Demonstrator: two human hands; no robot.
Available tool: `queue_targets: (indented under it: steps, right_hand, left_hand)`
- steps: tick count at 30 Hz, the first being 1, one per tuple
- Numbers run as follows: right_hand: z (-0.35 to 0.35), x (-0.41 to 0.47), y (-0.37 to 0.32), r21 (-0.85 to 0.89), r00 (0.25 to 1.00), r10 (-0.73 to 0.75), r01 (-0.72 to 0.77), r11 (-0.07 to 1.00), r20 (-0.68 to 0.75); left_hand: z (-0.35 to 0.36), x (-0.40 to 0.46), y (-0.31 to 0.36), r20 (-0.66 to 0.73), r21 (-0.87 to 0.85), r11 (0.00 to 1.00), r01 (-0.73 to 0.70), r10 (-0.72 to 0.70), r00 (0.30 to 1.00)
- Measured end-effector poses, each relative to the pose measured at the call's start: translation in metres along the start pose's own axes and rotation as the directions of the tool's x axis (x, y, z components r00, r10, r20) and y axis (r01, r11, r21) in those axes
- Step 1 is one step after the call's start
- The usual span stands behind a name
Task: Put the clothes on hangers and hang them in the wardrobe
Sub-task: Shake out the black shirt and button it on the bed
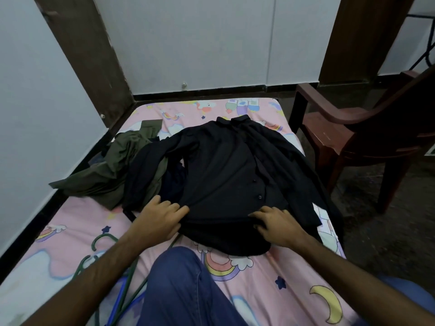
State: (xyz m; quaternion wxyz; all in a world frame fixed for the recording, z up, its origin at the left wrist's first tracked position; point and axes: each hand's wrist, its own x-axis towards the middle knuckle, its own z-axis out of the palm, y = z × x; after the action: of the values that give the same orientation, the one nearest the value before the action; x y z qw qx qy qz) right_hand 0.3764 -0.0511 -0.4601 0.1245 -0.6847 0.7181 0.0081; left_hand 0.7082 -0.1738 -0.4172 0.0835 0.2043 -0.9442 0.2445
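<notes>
Right now both hands are down on the black shirt [226, 175], which lies spread flat across the middle of the bed [270, 278], collar at the far end, hem nearest the person. The left hand [160, 217] sits at the near left corner of the hem, fingers curled and bunching a fold of the dark cloth, thumb tip pressing into the fabric on its right side. The right hand [280, 227] is on the near right part of the hem, fingers spread a little and bent, tips digging into the cloth; whether the thumb is tucked under the edge, I cannot tell. Between the two hands the hem runs slack and curves toward the person's knee [183, 278] in blue jeans.

Left of the shirt, an olive green garment [113, 170] lies crumpled, partly under the shirt's left sleeve, with another dark piece between them. Near left, green hangers [103, 241] rest on the pink rainbow-print sheet, crossed by the left forearm, and a blue hanger [122, 295] peeks out beside them. Off to the right of the bed stands a brown plastic chair [353, 137]. At the far end, a white wall [200, 43] with dark brown wooden posts.
</notes>
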Motion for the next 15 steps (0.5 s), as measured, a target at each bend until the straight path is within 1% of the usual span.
queue_targets:
  steps: [2,4,6,8,10,11,13,15]
  right_hand:
    - [0.001,0.003,-0.012,0.053,0.998,-0.006,0.003,0.999,0.063]
    - [0.003,0.005,-0.02,0.108,0.994,-0.013,0.001,0.994,0.109]
    - [0.0,0.003,-0.025,0.13,0.991,-0.042,0.026,0.991,0.124]
    - [-0.012,-0.002,-0.026,0.051,0.995,-0.059,0.055,0.997,0.079]
    - [-0.029,-0.006,-0.025,-0.06,0.998,-0.064,0.065,0.996,0.013]
    - [-0.036,-0.008,-0.026,-0.081,0.998,-0.063,0.061,0.995,-0.024]
    - [-0.045,-0.01,-0.03,-0.073,0.991,-0.087,0.08,0.994,-0.098]
    - [-0.043,-0.009,-0.041,-0.044,0.985,-0.143,0.14,0.989,-0.095]
  left_hand:
    - [0.001,-0.009,-0.006,0.122,-0.06,0.997,0.05,-0.042,0.992]
    - [0.004,-0.018,-0.007,0.233,-0.106,0.988,0.114,-0.087,0.969]
    - [0.007,-0.024,-0.006,0.273,-0.116,0.983,0.143,-0.107,0.956]
    - [0.005,-0.027,-0.006,0.25,-0.112,0.982,0.155,-0.123,0.96]
    - [0.0,-0.03,-0.009,0.181,-0.108,0.981,0.161,-0.14,0.974]
    - [-0.002,-0.031,-0.012,0.138,-0.109,0.981,0.161,-0.145,0.98]
    - [-0.008,-0.036,-0.021,0.065,-0.113,0.981,0.159,-0.153,0.986]
    - [-0.017,-0.042,-0.03,0.034,-0.109,0.985,0.137,-0.134,0.99]
